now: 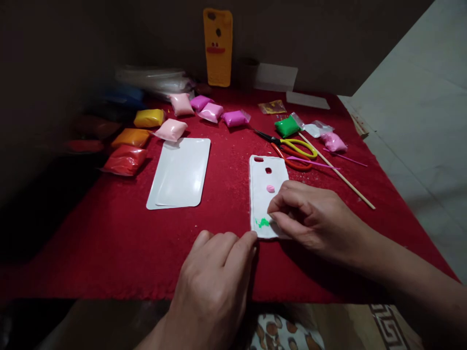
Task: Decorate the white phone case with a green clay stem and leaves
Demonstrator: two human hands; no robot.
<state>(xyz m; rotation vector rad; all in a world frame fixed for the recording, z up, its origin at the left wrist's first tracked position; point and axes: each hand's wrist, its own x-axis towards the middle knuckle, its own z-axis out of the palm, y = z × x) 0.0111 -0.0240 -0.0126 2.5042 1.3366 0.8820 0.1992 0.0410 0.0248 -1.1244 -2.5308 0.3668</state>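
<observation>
A white, clay-covered phone case lies flat on the red cloth, two openings at its far end. It bears a pink clay piece near the middle and a ragged green clay patch at its near end. My right hand rests over the case's right side, thumb and forefinger pinched beside the green patch; whatever they pinch is hidden. My left hand has its fingers curled and holds the case's near left corner with its fingertips.
Left of the case lies a white board. Several clay packets, such as a red one and a green one, lie around. Scissors, pink plastic tools and a wooden stick sit beyond my right hand. A yellow phone case stands behind.
</observation>
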